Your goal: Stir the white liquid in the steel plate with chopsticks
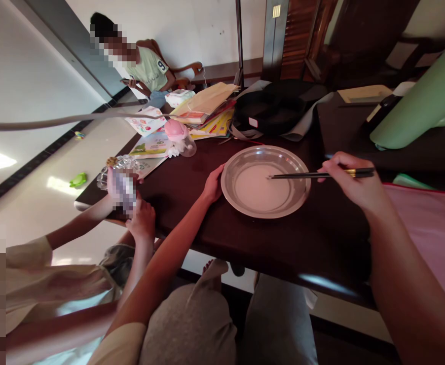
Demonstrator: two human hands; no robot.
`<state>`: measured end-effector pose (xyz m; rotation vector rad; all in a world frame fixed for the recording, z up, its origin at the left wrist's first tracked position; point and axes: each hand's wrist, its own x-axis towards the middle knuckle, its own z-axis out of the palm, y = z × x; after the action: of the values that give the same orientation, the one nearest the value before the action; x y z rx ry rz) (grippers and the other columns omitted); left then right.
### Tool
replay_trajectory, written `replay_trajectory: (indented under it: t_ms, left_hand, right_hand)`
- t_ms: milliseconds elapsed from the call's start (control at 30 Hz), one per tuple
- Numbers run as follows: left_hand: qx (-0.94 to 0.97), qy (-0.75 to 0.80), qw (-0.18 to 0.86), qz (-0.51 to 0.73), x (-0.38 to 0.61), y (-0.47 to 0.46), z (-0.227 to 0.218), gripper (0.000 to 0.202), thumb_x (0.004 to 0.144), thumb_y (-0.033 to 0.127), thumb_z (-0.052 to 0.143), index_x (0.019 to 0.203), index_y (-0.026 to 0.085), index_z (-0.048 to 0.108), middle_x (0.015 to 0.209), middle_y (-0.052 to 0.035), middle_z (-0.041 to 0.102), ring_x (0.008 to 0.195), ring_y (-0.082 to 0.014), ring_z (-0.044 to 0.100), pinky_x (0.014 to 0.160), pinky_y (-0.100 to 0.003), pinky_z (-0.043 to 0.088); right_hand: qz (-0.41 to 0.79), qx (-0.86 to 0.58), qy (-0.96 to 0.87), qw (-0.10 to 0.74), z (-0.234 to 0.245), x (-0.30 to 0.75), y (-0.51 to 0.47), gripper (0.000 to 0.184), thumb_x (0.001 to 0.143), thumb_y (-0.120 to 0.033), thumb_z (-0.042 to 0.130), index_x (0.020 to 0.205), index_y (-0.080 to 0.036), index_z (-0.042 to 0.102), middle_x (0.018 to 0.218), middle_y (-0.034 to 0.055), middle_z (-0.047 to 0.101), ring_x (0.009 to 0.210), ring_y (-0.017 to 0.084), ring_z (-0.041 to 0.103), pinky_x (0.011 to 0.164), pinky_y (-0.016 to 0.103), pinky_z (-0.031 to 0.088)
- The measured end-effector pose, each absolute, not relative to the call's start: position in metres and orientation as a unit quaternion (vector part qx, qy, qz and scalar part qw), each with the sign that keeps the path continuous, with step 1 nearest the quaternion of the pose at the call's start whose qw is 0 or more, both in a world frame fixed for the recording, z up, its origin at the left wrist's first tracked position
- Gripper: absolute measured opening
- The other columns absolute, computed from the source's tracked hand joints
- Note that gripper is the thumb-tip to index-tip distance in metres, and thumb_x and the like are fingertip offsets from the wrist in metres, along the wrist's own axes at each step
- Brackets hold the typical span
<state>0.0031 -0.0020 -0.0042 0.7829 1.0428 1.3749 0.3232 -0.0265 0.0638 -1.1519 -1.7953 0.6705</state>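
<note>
A round, shiny metal basin sits on the dark table in front of me, with a cloudy whitish liquid in its bottom. My left hand holds the basin by its left side; some of its fingers are hidden behind the rim. From the right, my right hand grips a pair of dark chopsticks with gold-coloured bands. Their tips reach over the rim into the middle of the basin, at the liquid.
Left of me, another person's hands hold a blurred-out object beside clear plastic. Behind the basin lie a pink-capped bottle, papers and a black bag. A green cylinder stands right. Another person sits beyond.
</note>
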Motion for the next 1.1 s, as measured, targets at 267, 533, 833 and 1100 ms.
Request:
replay_trajectory:
  t_ms: [267, 533, 833, 1100]
  left_hand:
    - [0.3, 0.447, 0.622, 0.569, 0.003, 0.002, 0.003, 0.035, 0.088, 0.034, 0.043, 0.095, 0.014, 0.072, 0.095, -0.0076, 0.075, 0.105, -0.0277, 0.066, 0.095, -0.041, 0.048]
    - [0.259, 0.48, 0.653, 0.525, 0.004, 0.02, 0.015, 0.031, 0.087, 0.033, 0.046, 0.09, 0.015, 0.071, 0.084, -0.0062, 0.076, 0.094, -0.0279, 0.069, 0.091, -0.042, 0.051]
    - [0.226, 0.482, 0.679, 0.505, 0.005, 0.022, 0.014, 0.023, 0.083, 0.032, 0.052, 0.075, 0.018, 0.068, 0.066, -0.0022, 0.071, 0.078, -0.0234, 0.07, 0.081, -0.037, 0.055]
    - [0.223, 0.496, 0.663, 0.514, 0.009, 0.018, 0.014, 0.025, 0.086, 0.033, 0.051, 0.076, 0.018, 0.068, 0.066, -0.0028, 0.07, 0.085, -0.0239, 0.07, 0.081, -0.035, 0.055]
  right_hand:
    - [0.302, -0.4, -0.776, 0.384, 0.059, 0.311, -0.026, 0.02, 0.088, -0.033, 0.059, 0.072, -0.021, 0.06, 0.072, -0.0007, 0.059, 0.068, 0.014, 0.053, 0.064, 0.028, 0.038]
    - [0.341, -0.424, -0.706, 0.454, 0.065, 0.33, -0.025, 0.034, 0.093, -0.038, 0.052, 0.064, -0.022, 0.061, 0.061, -0.0005, 0.058, 0.059, 0.014, 0.055, 0.062, 0.03, 0.04]
    - [0.239, -0.45, -0.712, 0.483, 0.064, 0.33, -0.026, 0.034, 0.093, -0.038, 0.053, 0.064, -0.023, 0.061, 0.062, 0.0014, 0.056, 0.065, 0.018, 0.053, 0.064, 0.034, 0.04]
    - [0.271, -0.418, -0.777, 0.385, 0.065, 0.306, -0.034, 0.02, 0.088, -0.035, 0.061, 0.072, -0.023, 0.063, 0.073, 0.0012, 0.06, 0.068, 0.016, 0.055, 0.063, 0.031, 0.042]
